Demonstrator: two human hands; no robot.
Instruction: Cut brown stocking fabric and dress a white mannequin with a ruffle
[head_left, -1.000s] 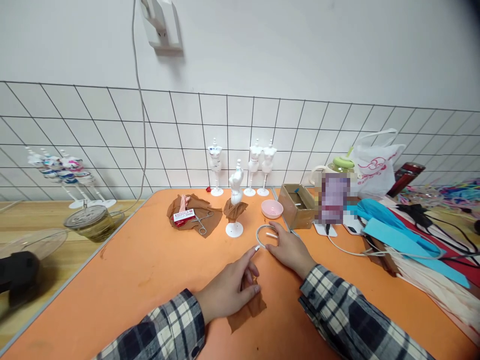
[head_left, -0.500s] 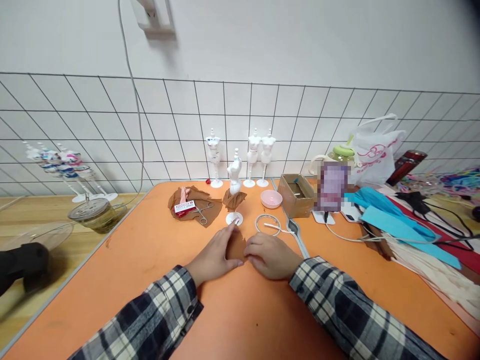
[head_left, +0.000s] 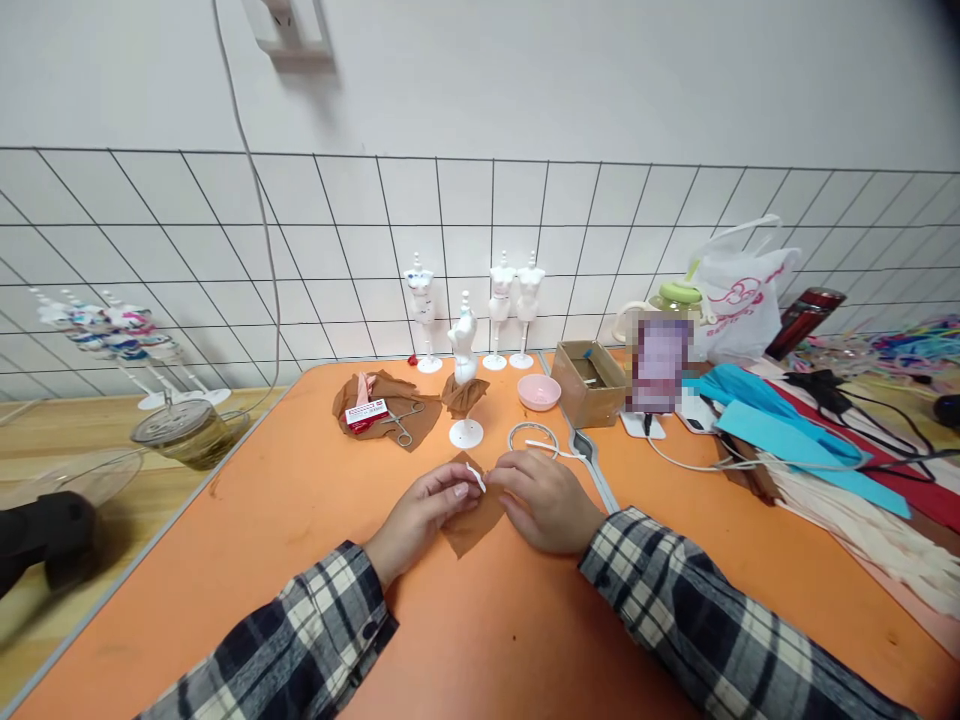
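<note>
A small piece of thin brown cloth hangs between my two hands just above the table. My left hand is closed, its thumb and fingers pinching the cloth from the left. At its fingertips shows a short white strip, whose kind I cannot make out. My right hand is closed too, with bent fingertips on the cloth's upper right edge. Just beyond stands a small white dress-form figure on a round base, brown cloth gathered around its lower part.
Left of the figure lie brown cloth, scissors and a red-and-white packet. A pink bowl, a cardboard box and a coil of white cord are to the right. A phone stands upright, near blue fabric strips.
My left hand has turned and drawn slightly back, bringing the white strip nearer to me. More of the brown cloth now shows below my fingers. The view has shifted a little.
</note>
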